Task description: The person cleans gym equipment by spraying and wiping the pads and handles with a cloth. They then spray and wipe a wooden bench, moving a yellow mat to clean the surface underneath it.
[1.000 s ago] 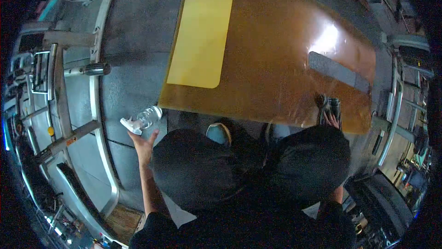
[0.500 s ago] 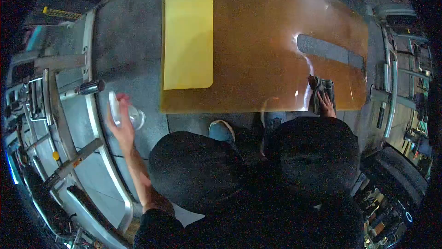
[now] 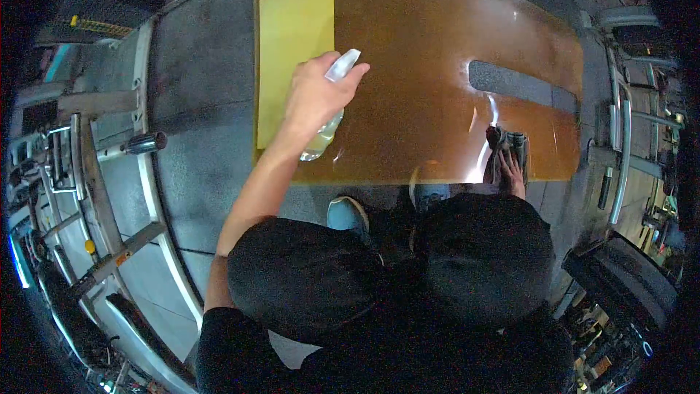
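My left hand (image 3: 319, 95) is wrapped around a clear spray bottle (image 3: 321, 142) with a white trigger head (image 3: 343, 64). It is over the left part of a glossy, see-through amber sheet (image 3: 408, 37) on the floor, beside its yellow panel (image 3: 294, 33). At the sheet's near right edge, my right hand (image 3: 513, 171) presses on a dark crumpled cloth (image 3: 506, 147). The fingers lie spread flat across that cloth. Beyond it, a grey slot-shaped area (image 3: 518, 84) shows in the sheet, and bright light streaks reflect around it.
Metal gym-like frames (image 3: 149, 197) line the left side, one with a chrome-ended bar (image 3: 146, 142) pointing toward the sheet. More metal bars (image 3: 621, 161) stand at the right, near a black padded piece (image 3: 620, 270). My shoe (image 3: 347, 216) rests just before the sheet's near edge.
My left hand has carried the spray bottle from beside the metal frame, up and right, over the amber sheet. My right hand stays on the cloth in nearly the same place.
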A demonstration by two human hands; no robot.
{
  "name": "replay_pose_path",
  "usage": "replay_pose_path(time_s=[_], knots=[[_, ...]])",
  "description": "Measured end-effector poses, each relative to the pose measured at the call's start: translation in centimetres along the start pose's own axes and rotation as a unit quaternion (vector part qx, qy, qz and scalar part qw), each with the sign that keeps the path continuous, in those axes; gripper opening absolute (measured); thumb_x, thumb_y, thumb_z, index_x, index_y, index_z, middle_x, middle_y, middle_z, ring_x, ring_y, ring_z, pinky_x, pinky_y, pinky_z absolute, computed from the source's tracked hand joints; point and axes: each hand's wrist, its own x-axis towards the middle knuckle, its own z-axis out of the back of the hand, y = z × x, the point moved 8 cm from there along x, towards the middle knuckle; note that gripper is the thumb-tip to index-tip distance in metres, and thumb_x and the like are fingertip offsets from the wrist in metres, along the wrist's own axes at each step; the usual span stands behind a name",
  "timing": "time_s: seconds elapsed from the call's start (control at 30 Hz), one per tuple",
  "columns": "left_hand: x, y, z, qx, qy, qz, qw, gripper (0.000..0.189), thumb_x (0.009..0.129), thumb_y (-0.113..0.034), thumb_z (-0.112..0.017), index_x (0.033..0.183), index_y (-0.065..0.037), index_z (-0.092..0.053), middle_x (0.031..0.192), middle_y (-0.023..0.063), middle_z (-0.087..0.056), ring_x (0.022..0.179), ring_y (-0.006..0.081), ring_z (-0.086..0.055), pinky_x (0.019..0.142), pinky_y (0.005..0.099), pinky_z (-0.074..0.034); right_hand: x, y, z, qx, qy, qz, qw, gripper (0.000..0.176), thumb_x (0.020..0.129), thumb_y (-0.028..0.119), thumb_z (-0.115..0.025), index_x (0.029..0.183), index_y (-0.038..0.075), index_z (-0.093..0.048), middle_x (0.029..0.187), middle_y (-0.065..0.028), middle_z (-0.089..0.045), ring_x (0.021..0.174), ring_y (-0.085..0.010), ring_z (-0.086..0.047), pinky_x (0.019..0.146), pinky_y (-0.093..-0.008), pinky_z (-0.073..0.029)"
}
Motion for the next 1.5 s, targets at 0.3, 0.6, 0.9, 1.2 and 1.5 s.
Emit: replay_pose_path(time_s=[0.3, 0.6, 0.9, 1.2, 1.5], knots=[[2.4, 0.0, 0.3, 0.07, -0.045, 0.02, 0.996, 0.052, 0.088, -0.05, -0.075, 0.085, 0.001, -0.069, 0.079, 0.0254, -0.07, 0.076, 0.0439, -0.07, 0.071, 0.0481, -0.055, -0.1, -1.0, -0.9, -0.036, -0.015, -0.02, 0.999, 0.084, 0.084, 0.002, -0.06, 0.16, 0.03, -0.038, 0.168, -0.0088, -0.032, 0.155, -0.0353, -0.028, 0.126, -0.0534, -0.018], [2.9, 5.9, 5.3, 0.08, -0.162, 0.037, 0.983, 0.042, 0.089, -0.041, -0.08, 0.099, 0.0, -0.074, 0.073, 0.0119, -0.073, 0.058, 0.019, -0.072, 0.058, 0.0336, -0.055, -0.1, -1.5, -1.3, -0.025, 0.003, -0.024, 0.999, 0.071, 0.091, 0.015, -0.056, 0.16, 0.025, -0.041, 0.168, -0.0152, -0.03, 0.154, -0.0336, -0.029, 0.124, -0.0499, -0.021], [3.2, 11.2, 10.7, 0.049, -0.241, 0.02, 0.969, 0.041, 0.088, -0.032, -0.083, 0.103, 0.005, -0.074, 0.082, 0.0096, -0.074, 0.06, 0.0139, -0.07, 0.056, 0.0299, -0.056, 0.3, -3.8, -2.8, -0.069, 0.012, -0.057, 0.996, 0.059, 0.1, 0.021, -0.043, 0.159, 0.027, -0.042, 0.168, -0.0019, -0.033, 0.154, -0.0328, -0.029, 0.126, -0.057, -0.012], [1.6, 15.7, 14.6, -0.064, -0.291, 0.009, 0.955, 0.026, 0.091, -0.021, -0.081, 0.097, 0.003, -0.074, 0.078, 0.0038, -0.07, 0.061, 0.0101, -0.066, 0.057, 0.0269, -0.055, -0.3, -5.7, -3.8, -0.089, -0.033, 0.022, 0.995, 0.062, 0.1, 0.02, -0.043, 0.161, 0.032, -0.036, 0.17, -0.0003, -0.029, 0.154, -0.0331, -0.029, 0.127, -0.0502, -0.015], [-0.1, 21.2, 17.3, -0.179, -0.438, -0.007, 0.881, 0.031, 0.091, -0.021, -0.082, 0.105, 0.004, -0.069, 0.089, 0.009, -0.074, 0.073, 0.0168, -0.072, 0.067, 0.0288, -0.056, -0.4, -7.0, -3.1, -0.074, 0.042, 0.039, 0.996, 0.082, 0.085, 0.012, -0.063, 0.162, 0.02, -0.035, 0.168, -0.0082, -0.03, 0.155, -0.0356, -0.026, 0.124, -0.053, -0.022]])
